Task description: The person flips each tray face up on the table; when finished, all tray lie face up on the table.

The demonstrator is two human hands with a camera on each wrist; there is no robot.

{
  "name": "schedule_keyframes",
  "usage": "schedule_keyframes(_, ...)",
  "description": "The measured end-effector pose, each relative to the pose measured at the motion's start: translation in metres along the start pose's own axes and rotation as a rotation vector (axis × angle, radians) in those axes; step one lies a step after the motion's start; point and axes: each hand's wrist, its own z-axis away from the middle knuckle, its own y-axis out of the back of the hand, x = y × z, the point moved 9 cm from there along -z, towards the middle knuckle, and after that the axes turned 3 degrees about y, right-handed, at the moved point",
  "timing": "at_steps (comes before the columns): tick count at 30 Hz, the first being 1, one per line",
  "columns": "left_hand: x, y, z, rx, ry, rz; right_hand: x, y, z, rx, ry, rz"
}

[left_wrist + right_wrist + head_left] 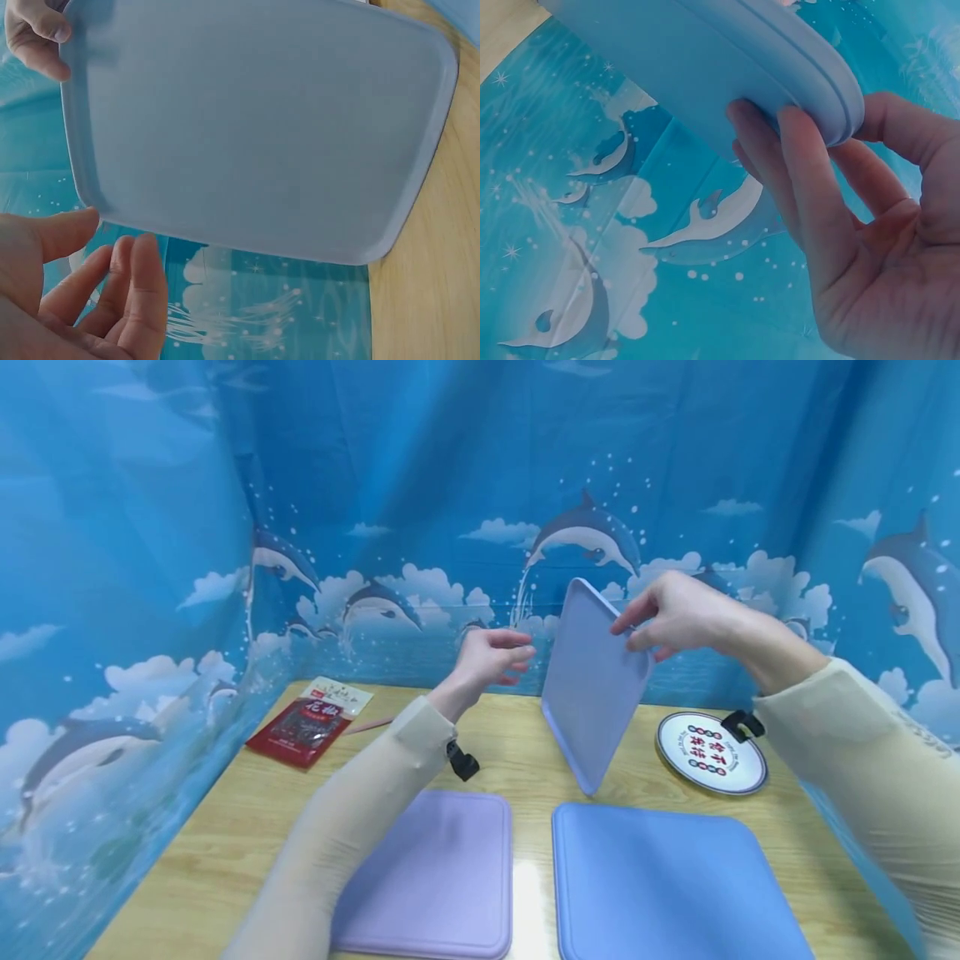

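Note:
A light blue rectangular tray [592, 685] stands tilted on edge above the back of the table, its low corner close to the wood; whether it touches is unclear. My right hand [675, 617] pinches its upper right edge between thumb and fingers, and the right wrist view shows the fingertips [799, 124] on the rim. To the tray's left, my left hand [491, 660] hangs in the air with fingers loosely bent, holding nothing. From the left wrist, the thumb of that hand [90, 300] appears near a tray corner, while the head view shows a gap.
A purple tray [442, 877] lies at front left, partly under my left forearm. Beside it lies a darker blue tray [667, 885]. A round plate with red characters [712, 756] sits at right. At back left are a red spice packet [303, 729] and a thin stick [369, 725].

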Motion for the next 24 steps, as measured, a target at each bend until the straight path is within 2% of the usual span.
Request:
schedule_keyframes(9,-0.035,0.008,0.004,-0.056,0.125,-0.023,0.030,0.005,0.003,0.076,-0.056,-0.027)
schedule_keyframes(16,-0.057,0.022,0.005,-0.021,0.191,-0.004,0.055,0.006,0.010,0.117,-0.081,-0.097)
schedule_keyframes(24,-0.080,0.024,0.002,-0.016,0.221,0.036,0.071,0.004,0.018,0.115,-0.105,-0.178)
